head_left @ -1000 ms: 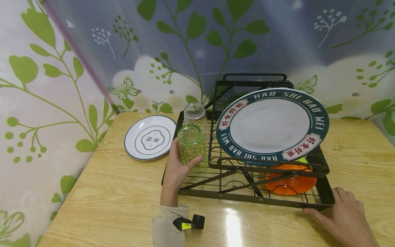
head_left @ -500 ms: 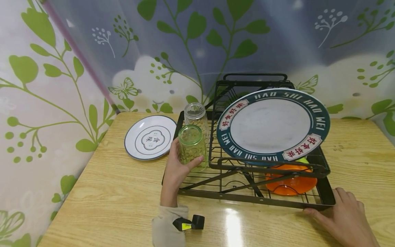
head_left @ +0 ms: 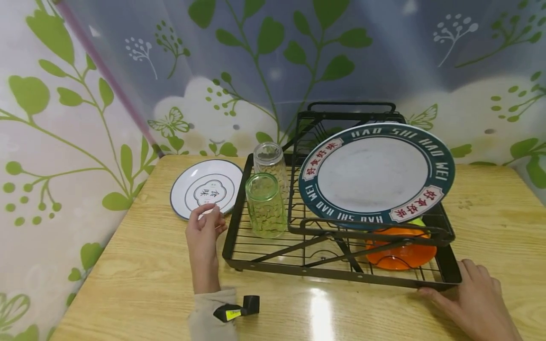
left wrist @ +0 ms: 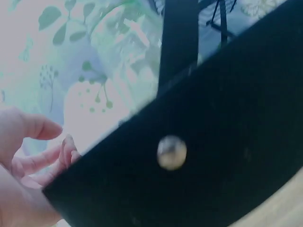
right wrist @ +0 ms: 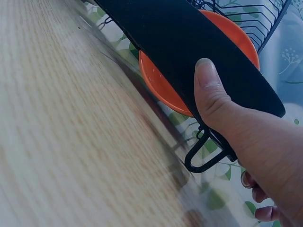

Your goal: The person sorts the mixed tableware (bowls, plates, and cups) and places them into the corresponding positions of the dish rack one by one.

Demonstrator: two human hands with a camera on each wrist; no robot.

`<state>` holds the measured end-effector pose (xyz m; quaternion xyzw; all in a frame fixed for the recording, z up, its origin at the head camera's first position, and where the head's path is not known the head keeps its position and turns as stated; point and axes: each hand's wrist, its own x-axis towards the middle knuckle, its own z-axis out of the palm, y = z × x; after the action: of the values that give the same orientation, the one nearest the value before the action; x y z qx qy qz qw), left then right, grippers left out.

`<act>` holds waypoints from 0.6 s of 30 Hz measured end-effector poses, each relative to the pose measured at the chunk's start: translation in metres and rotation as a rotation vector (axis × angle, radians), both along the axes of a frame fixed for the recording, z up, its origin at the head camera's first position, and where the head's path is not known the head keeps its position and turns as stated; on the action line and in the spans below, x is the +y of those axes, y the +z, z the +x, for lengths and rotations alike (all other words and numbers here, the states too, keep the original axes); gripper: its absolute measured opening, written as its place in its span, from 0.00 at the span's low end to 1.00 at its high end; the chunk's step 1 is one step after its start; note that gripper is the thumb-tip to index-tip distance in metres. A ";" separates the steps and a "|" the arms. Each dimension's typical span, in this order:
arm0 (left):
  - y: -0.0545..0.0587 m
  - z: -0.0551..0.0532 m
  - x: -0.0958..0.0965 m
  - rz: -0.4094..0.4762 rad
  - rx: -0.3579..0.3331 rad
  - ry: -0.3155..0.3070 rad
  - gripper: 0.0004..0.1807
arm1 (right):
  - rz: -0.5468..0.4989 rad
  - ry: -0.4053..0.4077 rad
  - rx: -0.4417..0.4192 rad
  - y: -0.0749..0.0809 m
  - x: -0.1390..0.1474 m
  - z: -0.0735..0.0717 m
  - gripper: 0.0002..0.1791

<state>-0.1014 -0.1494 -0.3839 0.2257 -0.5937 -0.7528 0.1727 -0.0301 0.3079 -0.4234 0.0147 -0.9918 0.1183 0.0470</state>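
Observation:
My left hand (head_left: 202,244) is off the green glass (head_left: 266,208), fingers loosely bent and holding nothing. In the head view it overlaps the near rim of a small white plate (head_left: 192,177), left of the black dish rack (head_left: 298,270). The left wrist view has its fingers (left wrist: 42,163) beside the dark rack wall. Both the green glass and a clear glass (head_left: 269,156) behind it stand in the rack's left part. At the front right corner my right hand (head_left: 479,300) grips the rack; its thumb (right wrist: 208,90) presses on the front wall.
A large green-rimmed plate (head_left: 371,175) leans on the rack's upper tier. Below it lies an orange bowl (head_left: 401,255), with something light green partly hidden behind. The wooden table (head_left: 141,284) meets a leaf-patterned backdrop (head_left: 239,85) at the back.
My left hand has let go of the green glass and moved left, out of the rack to the small plate's near edge. The right hand keeps its grip on the rack.

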 end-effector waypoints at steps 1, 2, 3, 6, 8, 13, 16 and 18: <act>-0.003 0.000 -0.002 0.012 -0.024 0.009 0.08 | -0.001 -0.002 -0.002 0.000 0.000 0.000 0.47; -0.006 0.000 -0.004 0.025 -0.052 0.015 0.09 | -0.001 -0.001 0.001 -0.001 0.000 0.000 0.46; -0.009 0.000 -0.005 0.043 -0.080 0.017 0.11 | -0.002 0.001 0.004 -0.001 0.001 0.001 0.46; -0.019 -0.001 -0.009 0.089 -0.166 0.007 0.18 | -0.003 0.001 0.011 -0.002 0.001 0.001 0.46; -0.024 -0.001 -0.011 0.120 -0.210 -0.007 0.23 | -0.005 0.000 0.011 -0.002 0.000 0.001 0.46; -0.032 -0.001 -0.013 0.155 -0.248 -0.062 0.30 | -0.009 -0.010 -0.009 -0.001 -0.001 0.001 0.48; -0.033 -0.002 -0.014 0.175 -0.250 -0.103 0.32 | -0.013 -0.012 -0.014 -0.001 -0.001 0.000 0.48; -0.034 -0.003 -0.015 0.180 -0.253 -0.122 0.32 | -0.017 -0.007 -0.004 -0.002 0.000 0.000 0.47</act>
<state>-0.1043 -0.1642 -0.4181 0.2968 -0.5534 -0.7777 0.0295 -0.0302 0.3074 -0.4251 0.0106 -0.9908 0.1267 0.0457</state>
